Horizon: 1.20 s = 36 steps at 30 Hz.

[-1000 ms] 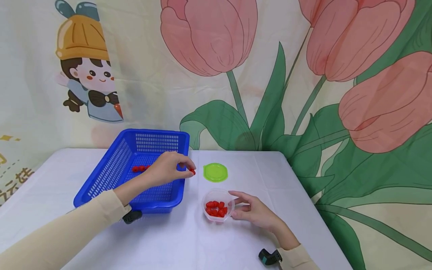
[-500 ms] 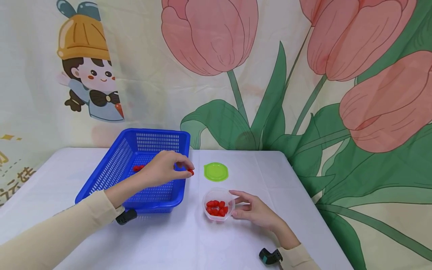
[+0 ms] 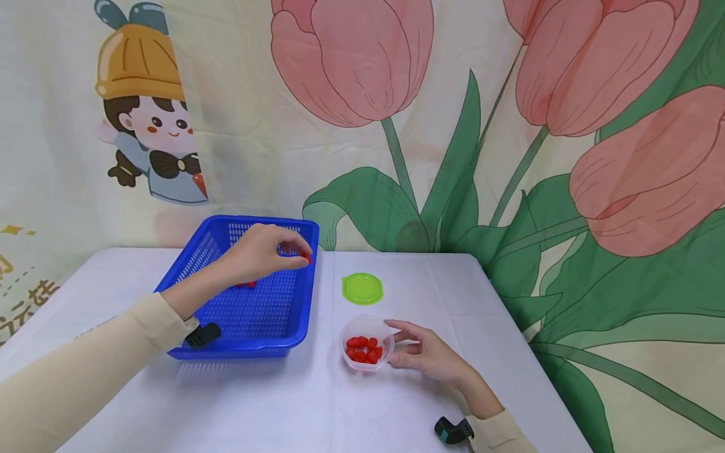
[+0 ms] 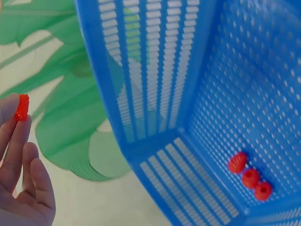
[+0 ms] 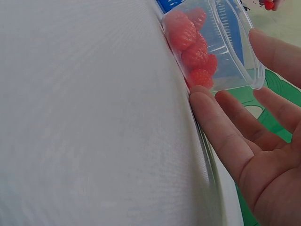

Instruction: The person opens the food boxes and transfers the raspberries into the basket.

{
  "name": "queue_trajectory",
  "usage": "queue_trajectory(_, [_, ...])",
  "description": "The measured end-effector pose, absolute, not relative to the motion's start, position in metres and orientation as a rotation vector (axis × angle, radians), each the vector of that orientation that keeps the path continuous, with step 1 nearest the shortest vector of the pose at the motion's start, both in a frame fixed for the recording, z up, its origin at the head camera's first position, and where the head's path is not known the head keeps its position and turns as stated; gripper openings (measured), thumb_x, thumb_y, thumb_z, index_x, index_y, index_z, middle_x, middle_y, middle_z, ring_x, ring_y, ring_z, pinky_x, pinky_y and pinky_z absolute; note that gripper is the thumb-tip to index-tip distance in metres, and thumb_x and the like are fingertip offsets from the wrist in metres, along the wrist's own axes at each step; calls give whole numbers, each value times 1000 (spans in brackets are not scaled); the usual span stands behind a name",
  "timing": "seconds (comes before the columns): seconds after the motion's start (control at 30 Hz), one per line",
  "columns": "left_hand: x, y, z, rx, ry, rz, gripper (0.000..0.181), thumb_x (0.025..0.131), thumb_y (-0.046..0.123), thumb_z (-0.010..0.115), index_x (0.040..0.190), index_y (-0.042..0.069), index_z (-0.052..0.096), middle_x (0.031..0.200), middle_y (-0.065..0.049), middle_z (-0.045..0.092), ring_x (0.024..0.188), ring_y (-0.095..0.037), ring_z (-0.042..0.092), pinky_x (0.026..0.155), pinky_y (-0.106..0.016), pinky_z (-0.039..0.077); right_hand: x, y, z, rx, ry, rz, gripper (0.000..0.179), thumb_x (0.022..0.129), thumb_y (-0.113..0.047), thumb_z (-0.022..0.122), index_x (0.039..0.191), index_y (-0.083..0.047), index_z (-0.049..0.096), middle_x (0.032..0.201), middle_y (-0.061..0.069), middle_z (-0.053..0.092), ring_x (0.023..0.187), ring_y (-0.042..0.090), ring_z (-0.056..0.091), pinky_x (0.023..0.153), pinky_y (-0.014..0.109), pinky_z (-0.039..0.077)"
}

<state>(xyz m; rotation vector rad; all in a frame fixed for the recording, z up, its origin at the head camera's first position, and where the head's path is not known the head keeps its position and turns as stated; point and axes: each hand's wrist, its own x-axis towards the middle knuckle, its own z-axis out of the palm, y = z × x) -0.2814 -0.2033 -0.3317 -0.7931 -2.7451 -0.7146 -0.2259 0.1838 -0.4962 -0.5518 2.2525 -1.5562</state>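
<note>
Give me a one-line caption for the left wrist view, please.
A left hand pinches one red raspberry-like piece; three more pieces lie in a row inside the blue basket.

one blue, rectangular, perforated plastic basket (image 3: pixel 272 318); one clear plastic cup (image 3: pixel 362 327); one lime-green, rounded, flat lid (image 3: pixel 362 289); two bare hands, a left hand (image 3: pixel 263 251) and a right hand (image 3: pixel 426 356); two black wrist-worn devices (image 3: pixel 202 335). red, bumpy, raspberry-like pieces (image 4: pixel 250 178): three in the basket, one in the left hand, at least six, overlapping, in the cup.
</note>
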Motion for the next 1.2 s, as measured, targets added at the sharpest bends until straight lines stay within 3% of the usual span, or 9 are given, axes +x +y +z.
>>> queue_trajectory(0.4, [-325, -239, -347, -799, -2807, -662, 15, 95, 24, 83, 110, 21, 82, 105, 4, 79, 103, -23, 71, 91, -51, 56, -226, 184, -496, -548, 2252, -1549, 69, 96, -26, 81, 158, -24, 51, 139, 12, 63, 114, 27, 72, 100, 41, 59])
queue_trajectory(0.87, [-368, -269, -382, -857, -2973, -640, 13, 96, 16, 81, 109, 18, 81, 104, 1, 79, 99, -21, 75, 94, -49, 61, -227, 184, -495, -559, 2246, -1550, 69, 97, -26, 81, 159, -23, 50, 138, 12, 65, 114, 28, 73, 100, 41, 59])
queue_trajectory(1.2, [-386, -282, -402, -909, -3061, -620, 15, 96, 12, 80, 110, 9, 80, 103, -1, 78, 96, -21, 74, 93, -50, 62, -227, 185, -496, -557, 2256, -1539, 69, 97, -28, 81, 159, -24, 50, 139, 12, 64, 115, 28, 72, 100, 41, 59])
